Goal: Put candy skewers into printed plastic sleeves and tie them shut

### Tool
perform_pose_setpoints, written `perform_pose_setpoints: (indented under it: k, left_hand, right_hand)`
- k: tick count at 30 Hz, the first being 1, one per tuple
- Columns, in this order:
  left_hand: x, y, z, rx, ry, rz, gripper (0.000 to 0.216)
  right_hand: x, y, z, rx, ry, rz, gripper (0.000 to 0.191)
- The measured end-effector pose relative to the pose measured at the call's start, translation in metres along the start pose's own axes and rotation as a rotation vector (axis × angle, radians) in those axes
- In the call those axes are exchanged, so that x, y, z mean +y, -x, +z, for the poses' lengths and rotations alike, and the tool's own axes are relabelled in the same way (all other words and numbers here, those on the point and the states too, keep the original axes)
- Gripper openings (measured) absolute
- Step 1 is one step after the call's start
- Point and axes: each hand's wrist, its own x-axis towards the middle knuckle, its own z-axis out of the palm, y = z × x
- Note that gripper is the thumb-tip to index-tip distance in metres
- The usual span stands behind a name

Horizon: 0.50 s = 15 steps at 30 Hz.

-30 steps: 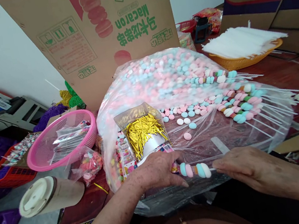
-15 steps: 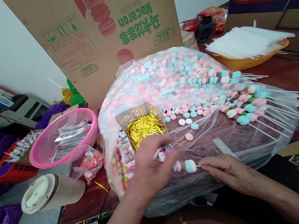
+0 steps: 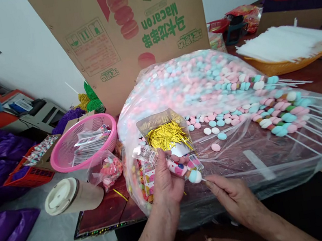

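My left hand [image 3: 164,179] is closed on a small clear printed wrapper bag [image 3: 183,165], lifted just in front of the bag of gold twist ties [image 3: 167,134]. My right hand [image 3: 230,194] pinches the white stick of a candy skewer [image 3: 194,176]. Most of its candies sit inside the wrapper; a pale blue one shows at the opening. Behind both hands lies a big clear plastic bag of pink and blue candies [image 3: 194,78]. Several finished skewers [image 3: 277,113] lie on the plastic at the right.
A pink basket [image 3: 73,149] with printed wrappers stands at the left, a lidded cup [image 3: 71,195] lies on its side nearer me. An upright "Macaron" cardboard box [image 3: 129,27] stands behind. An orange basket of white sticks [image 3: 287,48] is at back right.
My left hand rose from the table with a wrapper bag. My right hand pushed the skewer leftward into it, so fewer candies show now. The view shifted slightly left.
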Motion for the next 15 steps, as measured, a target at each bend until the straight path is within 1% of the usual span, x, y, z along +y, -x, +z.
perform_pose_setpoints:
  k: [2,4,7,11,15]
  left_hand:
    - [-0.011,0.003,-0.003,-0.017,0.013,0.014,0.033]
    - [-0.018,0.005,-0.009,-0.032,-0.009,0.023,0.033]
    - [-0.015,0.005,-0.016,-0.024,-0.034,0.033,0.032]
    - [-0.010,0.002,-0.016,0.020,-0.014,0.039,0.031]
    - [-0.021,0.004,-0.018,-0.025,-0.054,0.011,0.036]
  right_hand:
    - [-0.005,-0.003,0.006,0.030,0.025,-0.064,0.032]
    - [-0.008,-0.006,0.009,0.013,-0.013,-0.032,0.033]
    - [-0.008,-0.007,0.009,-0.009,-0.023,0.017,0.035]
    - [-0.003,-0.002,0.010,-0.024,0.124,-0.085,0.032]
    - [0.003,-0.001,0.013,0.046,0.221,-0.089,0.033]
